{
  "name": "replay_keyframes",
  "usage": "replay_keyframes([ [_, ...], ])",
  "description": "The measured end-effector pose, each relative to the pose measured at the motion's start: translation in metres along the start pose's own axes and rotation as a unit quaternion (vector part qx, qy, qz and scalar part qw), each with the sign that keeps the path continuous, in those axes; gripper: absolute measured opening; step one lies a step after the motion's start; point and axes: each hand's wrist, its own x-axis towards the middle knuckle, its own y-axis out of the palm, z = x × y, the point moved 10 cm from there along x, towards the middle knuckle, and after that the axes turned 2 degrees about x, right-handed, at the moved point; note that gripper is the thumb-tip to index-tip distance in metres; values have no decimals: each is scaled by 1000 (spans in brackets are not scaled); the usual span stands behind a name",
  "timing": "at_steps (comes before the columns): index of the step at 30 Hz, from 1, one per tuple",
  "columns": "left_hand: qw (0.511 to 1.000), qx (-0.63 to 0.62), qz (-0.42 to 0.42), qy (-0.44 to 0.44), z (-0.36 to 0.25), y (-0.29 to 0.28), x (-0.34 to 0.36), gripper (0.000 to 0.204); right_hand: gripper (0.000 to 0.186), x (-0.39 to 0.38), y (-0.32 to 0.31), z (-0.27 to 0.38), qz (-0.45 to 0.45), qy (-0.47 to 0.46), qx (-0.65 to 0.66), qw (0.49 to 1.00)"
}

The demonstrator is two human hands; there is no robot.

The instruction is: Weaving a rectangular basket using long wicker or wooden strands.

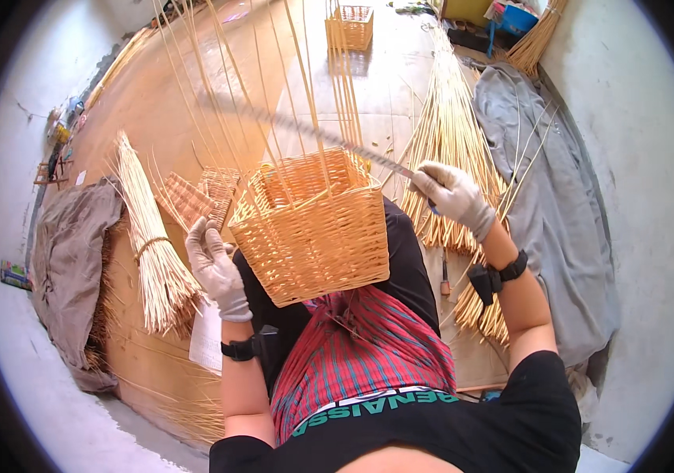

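A square wicker basket [317,236] rests tilted on my lap, its woven wall toward me. Tall thin stakes [305,55] rise from its rim. My right hand [455,197], in a pale work glove, is closed on one end of a long, thin grey strip [352,147] with regular dark marks. The strip slants up and left over the basket, its far end blurred. Something blue peeks out under that hand. My left hand [218,272], also gloved, is raised left of the basket with its thumb apart from the bent fingers; it appears to hold nothing.
A tied bundle of pale rods [151,244] lies at left beside a brown cloth [76,268]. Flat woven panels [191,197] lie behind my left hand. To the right are loose rods [451,134], a grey cloth [546,229] and a small handled tool [445,280]. Another basket [350,27] stands far ahead.
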Motion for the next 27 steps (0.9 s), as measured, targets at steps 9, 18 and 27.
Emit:
replay_keyframes([
  [9, 861, 270, 226, 367, -90, 184, -100, 24, 24, -28, 52, -25, -117, -31, 296, 947],
  [18, 852, 272, 299, 331, -52, 209, -94, 35, 23, -24, 66, -15, -165, -47, 172, 970],
  [27, 830, 331, 285, 346, -47, 205, -99, 46, 23, -35, 78, -38, -165, -22, 187, 968],
])
